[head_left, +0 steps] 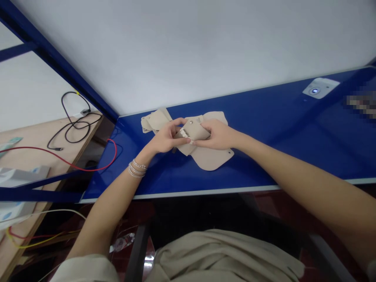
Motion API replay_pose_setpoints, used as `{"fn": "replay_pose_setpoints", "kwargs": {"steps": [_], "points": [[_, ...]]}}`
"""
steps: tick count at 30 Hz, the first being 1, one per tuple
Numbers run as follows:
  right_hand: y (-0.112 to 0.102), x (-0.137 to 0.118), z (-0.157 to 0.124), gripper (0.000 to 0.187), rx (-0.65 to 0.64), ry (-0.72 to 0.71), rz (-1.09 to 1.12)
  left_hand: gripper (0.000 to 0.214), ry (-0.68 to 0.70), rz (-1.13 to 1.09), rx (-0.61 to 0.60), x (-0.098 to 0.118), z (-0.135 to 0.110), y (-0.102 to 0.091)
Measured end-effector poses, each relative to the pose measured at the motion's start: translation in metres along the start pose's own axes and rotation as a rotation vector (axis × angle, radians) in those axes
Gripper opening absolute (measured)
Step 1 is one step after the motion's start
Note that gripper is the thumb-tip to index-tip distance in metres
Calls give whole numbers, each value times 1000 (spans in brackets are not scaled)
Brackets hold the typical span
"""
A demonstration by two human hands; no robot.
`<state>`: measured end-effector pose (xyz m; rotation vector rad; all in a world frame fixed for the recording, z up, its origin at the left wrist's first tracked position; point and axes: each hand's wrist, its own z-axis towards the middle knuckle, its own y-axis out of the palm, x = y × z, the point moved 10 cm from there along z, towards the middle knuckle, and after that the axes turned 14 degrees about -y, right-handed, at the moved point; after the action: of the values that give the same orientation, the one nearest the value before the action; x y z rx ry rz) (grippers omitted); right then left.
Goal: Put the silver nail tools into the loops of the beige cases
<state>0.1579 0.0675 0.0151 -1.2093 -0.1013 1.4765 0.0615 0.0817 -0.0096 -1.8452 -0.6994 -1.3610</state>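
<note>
Near the middle of the frame, a folded beige piece (198, 131) sits between the person's two hands, raised toward the viewer over other beige pieces. The right hand (217, 135) pinches its right side, thumb below and fingers above; the left hand (167, 138) holds the left side, its thumb reaching in along the lower edge. Neither hand is clearly nearer, since both touch it. A row of white bits (184, 133) runs along its left edge, slanting from upper left to lower right, close to the left thumb; a round metal stud (191, 122) shows near the top corner. The piece looks roughly diamond-shaped, so its long axis is hard to name.

The right fingers cover part of its right end, and the left fingertips behind it are hidden. What the white bits are cannot be made out. A larger beige flap (212, 159) lies below, partly covered by the right hand.
</note>
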Motion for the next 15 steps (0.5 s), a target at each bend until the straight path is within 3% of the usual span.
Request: {"fn": "replay_pose_setpoints", "kwargs": {"steps": [15], "points": [[5,8,-2,29,-54,76,87,59,119,73,70,14,-5,3]]}}
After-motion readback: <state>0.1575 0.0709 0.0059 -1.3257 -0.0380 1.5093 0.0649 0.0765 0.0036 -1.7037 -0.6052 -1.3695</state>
